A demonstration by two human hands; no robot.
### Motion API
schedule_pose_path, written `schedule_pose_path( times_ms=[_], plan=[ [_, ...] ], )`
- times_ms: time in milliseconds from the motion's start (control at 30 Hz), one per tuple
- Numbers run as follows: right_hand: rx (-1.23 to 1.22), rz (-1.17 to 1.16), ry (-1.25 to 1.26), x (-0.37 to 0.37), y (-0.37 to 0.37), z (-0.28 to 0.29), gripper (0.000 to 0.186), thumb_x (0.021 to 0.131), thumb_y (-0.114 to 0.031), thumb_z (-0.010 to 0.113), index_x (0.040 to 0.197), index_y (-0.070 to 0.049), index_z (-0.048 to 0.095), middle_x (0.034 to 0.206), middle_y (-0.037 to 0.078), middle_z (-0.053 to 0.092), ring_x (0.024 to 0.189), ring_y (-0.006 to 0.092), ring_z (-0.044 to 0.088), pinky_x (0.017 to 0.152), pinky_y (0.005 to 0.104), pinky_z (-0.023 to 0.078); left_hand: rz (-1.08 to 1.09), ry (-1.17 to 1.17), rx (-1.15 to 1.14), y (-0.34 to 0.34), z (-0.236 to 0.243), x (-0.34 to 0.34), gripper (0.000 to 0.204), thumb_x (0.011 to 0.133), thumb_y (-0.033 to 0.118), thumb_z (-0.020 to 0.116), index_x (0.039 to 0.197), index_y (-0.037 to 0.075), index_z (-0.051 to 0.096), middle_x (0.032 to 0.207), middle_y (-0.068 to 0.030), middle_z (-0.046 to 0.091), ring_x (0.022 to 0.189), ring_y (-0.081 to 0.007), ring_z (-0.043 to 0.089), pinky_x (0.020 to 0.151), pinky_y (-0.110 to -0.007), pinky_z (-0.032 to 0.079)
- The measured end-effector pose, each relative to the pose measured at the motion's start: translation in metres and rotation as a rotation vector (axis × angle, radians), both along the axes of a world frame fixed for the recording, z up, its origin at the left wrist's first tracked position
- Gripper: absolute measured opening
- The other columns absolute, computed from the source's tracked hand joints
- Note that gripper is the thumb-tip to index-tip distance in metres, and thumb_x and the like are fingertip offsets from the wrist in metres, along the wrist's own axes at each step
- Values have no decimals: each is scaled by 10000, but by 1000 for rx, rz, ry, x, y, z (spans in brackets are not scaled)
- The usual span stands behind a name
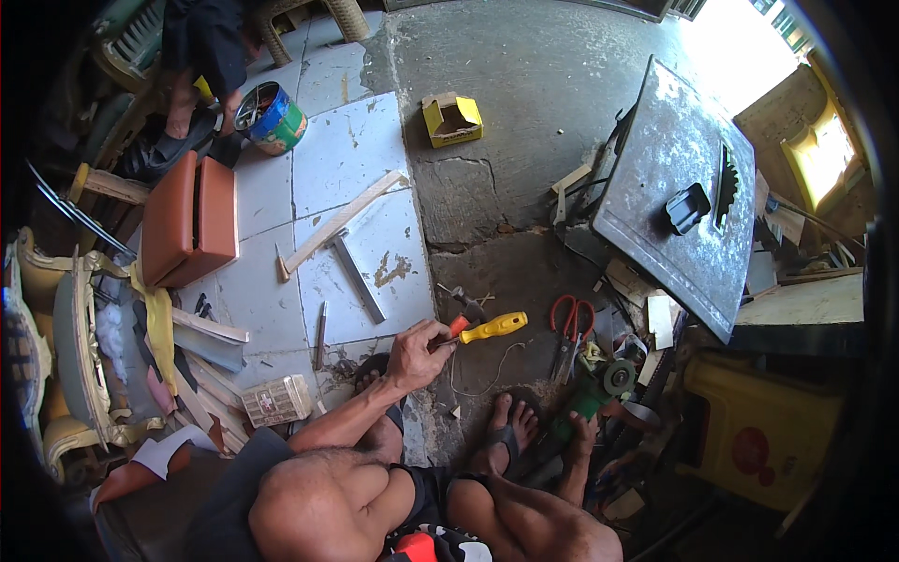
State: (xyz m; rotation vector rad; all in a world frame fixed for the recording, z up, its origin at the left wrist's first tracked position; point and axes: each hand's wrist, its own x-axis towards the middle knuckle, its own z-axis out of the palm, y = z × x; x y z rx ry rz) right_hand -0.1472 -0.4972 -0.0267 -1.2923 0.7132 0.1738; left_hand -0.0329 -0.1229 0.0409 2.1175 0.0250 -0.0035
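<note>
My left hand (418, 356) is closed in a pinch round the shaft end of a screwdriver, whose yellow handle (496, 327) points away to the right. Just behind those fingers appears a hammer (465, 303) with an orange-red grip; I cannot tell whether the hand touches it. My right hand (582, 435) is closed at the rear of a green angle grinder (590, 393), low beside my right foot. The grinder's grey disc (618, 377) faces up. Red-handled scissors (569, 335) lie on the floor just beyond the grinder.
A metal table saw (655, 187) with a toothed blade stands at right, above a yellow plastic stool (754, 436). An open yellow box (452, 119), wood strip (342, 225), metal bar (359, 279), and tool bucket (271, 118) lie ahead. Another person's feet (178, 117) are at far left.
</note>
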Motion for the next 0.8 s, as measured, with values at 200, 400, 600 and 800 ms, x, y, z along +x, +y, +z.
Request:
schedule_pose_path(
  times_ms=[200,400,600,800],
  plan=[
    [54,-22,-5,-5,-5,-7,501,821,-238,725,1260,-43,578,1030,44,607,884,189,618,780,347,523,4,26,-24,-2,2,1,148,847,61,776,958,29,683,855,-111,675,780,-276,696,695,-373,533],
    [54,-7,-5,-4,-5,-5,486,838,-250,738,1249,-49,574,1020,35,602,871,183,623,758,348,529,23,17,-41,-1,-6,0,140,863,62,771,962,22,681,851,-95,669,736,-212,669,663,-342,519],
    [67,-14,-1,-2,-8,-6,477,822,-232,722,1238,-45,584,1013,38,599,869,182,610,764,338,518,151,158,-215,1,-34,-1,130,877,69,773,966,31,686,771,-27,654,674,-110,603,640,-302,504],
    [68,-20,1,-2,-4,-6,492,824,-231,729,1257,-46,583,1019,31,600,877,175,610,772,329,518,457,114,-245,36,-69,13,120,934,79,739,949,54,622,729,20,601,620,-63,540,556,-272,442]
  ],
)
